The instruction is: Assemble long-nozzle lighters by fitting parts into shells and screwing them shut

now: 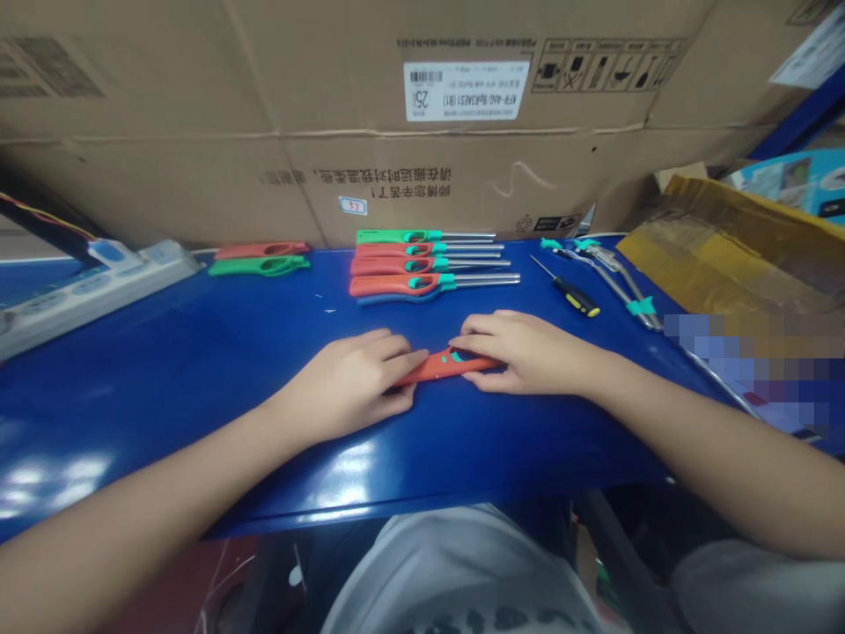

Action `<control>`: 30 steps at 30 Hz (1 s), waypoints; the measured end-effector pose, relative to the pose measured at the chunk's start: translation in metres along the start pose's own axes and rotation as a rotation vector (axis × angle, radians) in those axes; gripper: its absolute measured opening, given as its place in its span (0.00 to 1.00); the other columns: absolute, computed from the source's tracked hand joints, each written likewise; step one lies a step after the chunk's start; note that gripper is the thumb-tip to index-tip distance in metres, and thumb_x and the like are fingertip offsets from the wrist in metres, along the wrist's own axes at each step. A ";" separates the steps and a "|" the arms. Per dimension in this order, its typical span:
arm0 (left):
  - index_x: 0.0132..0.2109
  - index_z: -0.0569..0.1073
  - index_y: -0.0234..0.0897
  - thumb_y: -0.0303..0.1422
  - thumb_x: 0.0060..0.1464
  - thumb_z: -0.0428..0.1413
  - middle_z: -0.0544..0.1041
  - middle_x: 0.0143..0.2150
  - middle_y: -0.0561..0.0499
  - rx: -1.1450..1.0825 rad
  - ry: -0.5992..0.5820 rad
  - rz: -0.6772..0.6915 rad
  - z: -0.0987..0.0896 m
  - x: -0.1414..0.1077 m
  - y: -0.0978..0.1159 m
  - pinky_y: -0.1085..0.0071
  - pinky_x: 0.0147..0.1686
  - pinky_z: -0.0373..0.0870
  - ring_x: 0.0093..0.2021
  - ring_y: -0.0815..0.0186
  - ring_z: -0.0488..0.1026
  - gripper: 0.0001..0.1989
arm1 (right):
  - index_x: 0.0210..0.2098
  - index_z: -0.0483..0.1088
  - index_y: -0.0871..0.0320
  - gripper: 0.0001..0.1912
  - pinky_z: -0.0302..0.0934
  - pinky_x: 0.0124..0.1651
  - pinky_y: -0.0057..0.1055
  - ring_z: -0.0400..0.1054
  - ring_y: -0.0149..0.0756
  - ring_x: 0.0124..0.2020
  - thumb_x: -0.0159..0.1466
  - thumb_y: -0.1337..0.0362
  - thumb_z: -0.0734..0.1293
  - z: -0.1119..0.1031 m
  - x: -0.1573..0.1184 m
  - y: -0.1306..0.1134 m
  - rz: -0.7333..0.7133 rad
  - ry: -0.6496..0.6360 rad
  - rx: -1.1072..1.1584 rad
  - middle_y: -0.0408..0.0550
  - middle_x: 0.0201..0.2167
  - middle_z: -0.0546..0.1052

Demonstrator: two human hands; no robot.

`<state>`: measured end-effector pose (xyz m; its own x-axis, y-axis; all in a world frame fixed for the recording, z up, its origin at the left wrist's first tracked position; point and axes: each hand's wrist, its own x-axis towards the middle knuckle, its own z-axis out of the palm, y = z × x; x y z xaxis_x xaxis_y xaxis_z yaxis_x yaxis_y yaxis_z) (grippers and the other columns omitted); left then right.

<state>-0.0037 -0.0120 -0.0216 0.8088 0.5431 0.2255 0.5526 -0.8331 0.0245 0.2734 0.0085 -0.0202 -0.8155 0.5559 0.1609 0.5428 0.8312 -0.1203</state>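
Between my two hands, low over the blue table, lies an orange lighter body [434, 366] with a teal trigger part in its opening. My left hand [353, 377] pinches its left end between thumb and fingers. The right end is gripped by my right hand [532, 352], whose fingers partly hide it. Just beyond my hands, several assembled stick lighters [389, 284] lie in a row, orange and green with teal triggers and metal tubes pointing right. Farther left are an orange casing [241, 251] and a green casing [241, 267] without tubes.
A black and yellow screwdriver [576, 297] lies right of the lighters, near metal tubes with teal parts [613, 280]. A white power strip [99, 286] stands at left. A large cardboard box [330, 97] walls off the back; a taped carton [726, 238] stands at right.
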 end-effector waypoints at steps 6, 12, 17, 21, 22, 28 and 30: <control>0.55 0.77 0.35 0.36 0.68 0.53 0.79 0.43 0.45 -0.214 0.084 -0.062 0.009 0.002 -0.004 0.67 0.43 0.74 0.42 0.61 0.77 0.15 | 0.49 0.76 0.59 0.15 0.60 0.41 0.34 0.71 0.37 0.35 0.72 0.57 0.62 0.004 -0.002 0.005 -0.093 0.049 -0.081 0.51 0.42 0.79; 0.52 0.78 0.35 0.37 0.69 0.51 0.79 0.39 0.46 -0.380 0.103 -0.051 0.005 0.004 0.000 0.68 0.42 0.72 0.40 0.62 0.76 0.14 | 0.42 0.75 0.57 0.16 0.55 0.35 0.32 0.67 0.33 0.29 0.74 0.54 0.60 0.004 -0.004 0.000 -0.072 0.096 -0.101 0.45 0.34 0.78; 0.48 0.78 0.35 0.36 0.69 0.50 0.78 0.37 0.46 -0.360 0.120 -0.070 0.002 0.004 0.001 0.68 0.39 0.71 0.38 0.63 0.74 0.14 | 0.41 0.76 0.56 0.15 0.54 0.34 0.31 0.69 0.34 0.32 0.73 0.55 0.62 0.002 -0.002 -0.001 0.016 0.073 -0.029 0.46 0.37 0.79; 0.46 0.76 0.35 0.37 0.70 0.49 0.77 0.38 0.47 -0.339 0.102 -0.122 0.002 0.004 -0.001 0.69 0.38 0.70 0.38 0.63 0.74 0.14 | 0.40 0.75 0.57 0.14 0.55 0.33 0.29 0.70 0.33 0.31 0.69 0.51 0.67 0.001 -0.002 0.005 0.124 0.132 0.139 0.45 0.34 0.79; 0.46 0.76 0.35 0.37 0.70 0.49 0.76 0.38 0.47 -0.340 0.097 -0.132 0.003 0.004 -0.002 0.69 0.38 0.69 0.38 0.63 0.73 0.14 | 0.39 0.74 0.57 0.15 0.55 0.33 0.28 0.69 0.32 0.29 0.68 0.51 0.68 0.001 -0.002 0.006 0.148 0.154 0.183 0.45 0.33 0.79; 0.48 0.74 0.34 0.38 0.71 0.47 0.75 0.38 0.47 -0.327 0.108 -0.134 0.003 0.004 -0.003 0.68 0.38 0.69 0.37 0.63 0.72 0.15 | 0.35 0.74 0.56 0.14 0.53 0.32 0.29 0.70 0.33 0.28 0.67 0.51 0.69 -0.003 -0.006 0.004 0.198 0.200 0.210 0.44 0.29 0.79; 0.46 0.74 0.35 0.39 0.71 0.47 0.75 0.38 0.47 -0.312 0.104 -0.161 0.003 0.004 -0.002 0.69 0.37 0.69 0.37 0.63 0.72 0.15 | 0.37 0.74 0.56 0.14 0.53 0.34 0.30 0.71 0.35 0.30 0.68 0.52 0.67 -0.005 -0.006 0.001 0.210 0.197 0.146 0.45 0.30 0.80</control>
<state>-0.0005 -0.0079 -0.0232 0.6826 0.6699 0.2921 0.5705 -0.7382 0.3600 0.2802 0.0063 -0.0163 -0.6266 0.7180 0.3030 0.6486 0.6960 -0.3081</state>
